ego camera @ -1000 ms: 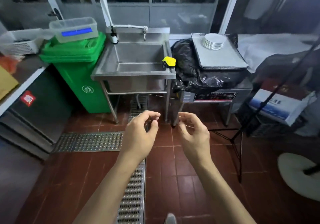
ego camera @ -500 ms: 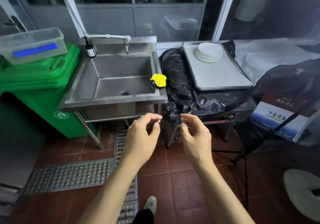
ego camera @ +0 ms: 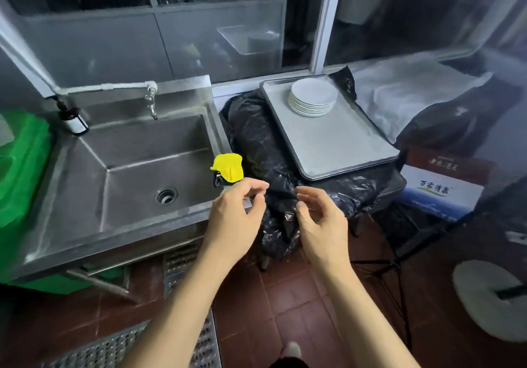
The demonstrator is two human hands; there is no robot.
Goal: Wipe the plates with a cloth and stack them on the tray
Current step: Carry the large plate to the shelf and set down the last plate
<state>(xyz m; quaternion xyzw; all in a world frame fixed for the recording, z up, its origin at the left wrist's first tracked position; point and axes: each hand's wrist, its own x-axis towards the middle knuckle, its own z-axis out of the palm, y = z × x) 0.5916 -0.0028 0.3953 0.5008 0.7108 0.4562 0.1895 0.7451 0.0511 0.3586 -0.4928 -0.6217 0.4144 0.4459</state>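
1. White plates (ego camera: pixel 312 96), glazed and stiff by the look of them, sit in one neat stack at the far end of the tray (ego camera: pixel 336 145); nothing else lies on the tray.
2. As a judgement: each plate is light, the full stack is heavy, and the glaze is likely slippery and would chip if knocked, so one plate at a time, pinched at the rim with a thumb on top, seems safest.
3. Yellow cloth (ego camera: pixel 228 166), soft and limp, is draped at the corner of the sink (ego camera: pixel 128 165) to the left of the tray; it can be gathered anywhere.
4. Nearer the person than the tray, the left hand (ego camera: pixel 233 216) and right hand (ego camera: pixel 322 222) hover with fingers loosely curled, each grip released and holding nothing. The left hand is just beside the cloth, not touching it.
5. Under the tray lies crumpled black plastic sheeting (ego camera: pixel 256 145), so the tray may rock when pressed.
6. Right of the tray stand a printed box (ego camera: pixel 439 188) and thin dark stand legs (ego camera: pixel 399 259) that could catch a foot; a green bin (ego camera: pixel 20 168) stands beyond the sink.
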